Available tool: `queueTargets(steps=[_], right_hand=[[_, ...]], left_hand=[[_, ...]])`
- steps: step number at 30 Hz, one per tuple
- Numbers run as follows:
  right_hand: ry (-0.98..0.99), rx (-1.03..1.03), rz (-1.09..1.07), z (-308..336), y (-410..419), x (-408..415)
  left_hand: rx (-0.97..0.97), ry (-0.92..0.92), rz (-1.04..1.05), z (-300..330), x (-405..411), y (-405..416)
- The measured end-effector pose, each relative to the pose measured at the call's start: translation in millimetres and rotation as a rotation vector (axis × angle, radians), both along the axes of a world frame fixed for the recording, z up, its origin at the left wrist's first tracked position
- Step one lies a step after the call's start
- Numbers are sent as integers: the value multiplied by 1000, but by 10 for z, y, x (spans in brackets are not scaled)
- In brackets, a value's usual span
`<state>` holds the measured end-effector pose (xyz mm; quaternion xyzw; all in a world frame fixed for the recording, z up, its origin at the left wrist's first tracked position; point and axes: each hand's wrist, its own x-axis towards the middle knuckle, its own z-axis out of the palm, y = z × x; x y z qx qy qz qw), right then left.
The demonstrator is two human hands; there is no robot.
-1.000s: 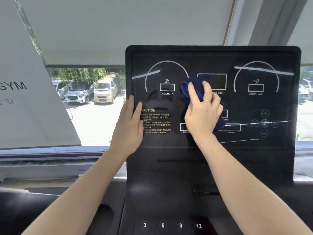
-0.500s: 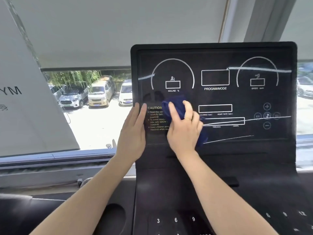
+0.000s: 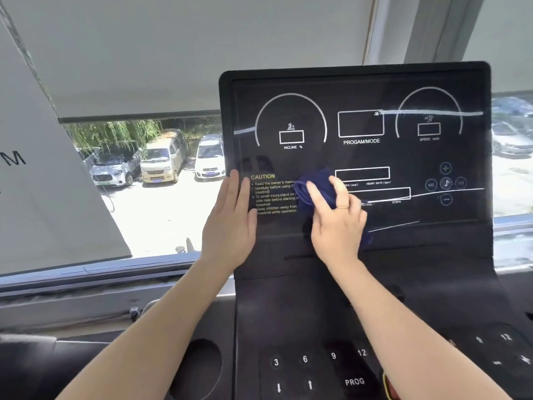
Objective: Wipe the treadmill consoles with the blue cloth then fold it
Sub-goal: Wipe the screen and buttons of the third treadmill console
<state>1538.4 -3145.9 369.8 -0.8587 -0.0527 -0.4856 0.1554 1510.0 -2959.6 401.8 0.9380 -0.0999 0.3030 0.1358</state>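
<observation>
Head view, parked cars (image 3: 161,164) behind console (image 3: 357,157), roller blind (image 3: 173,53) above

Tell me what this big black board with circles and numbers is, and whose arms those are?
The picture comes from a camera worn on a person's head, so you look down along their own two arms. The black board is a treadmill console, the control panel of a running machine, with printed dials, a yellow CAUTION label and number buttons lower down. The right hand presses a dark blue cloth against the panel to wipe it. The left hand lies flat on the console's left edge, fingers straight, holding nothing. Behind is a window with parked cars outside.
</observation>
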Motion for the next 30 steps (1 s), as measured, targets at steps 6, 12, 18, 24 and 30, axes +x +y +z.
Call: queueTargets(steps=[6,12,18,24,30], right_hand=[[-44,-470,206,-350,76,-194],[17,-228,24,-99,-607,1],[-22,-12,-58,-231,-520,-58],[-83,-531,208,-348,-794,-41],[-25,-115,-30,64,-1593,257]], left_hand=[[68,23,24,-29,11,-24],[111,67,142,34,-29,-159],[101,83,241,-36,-5,-344],[-22,62,263,-20,-38,-632],[146,18,100,-108,-80,-1109]])
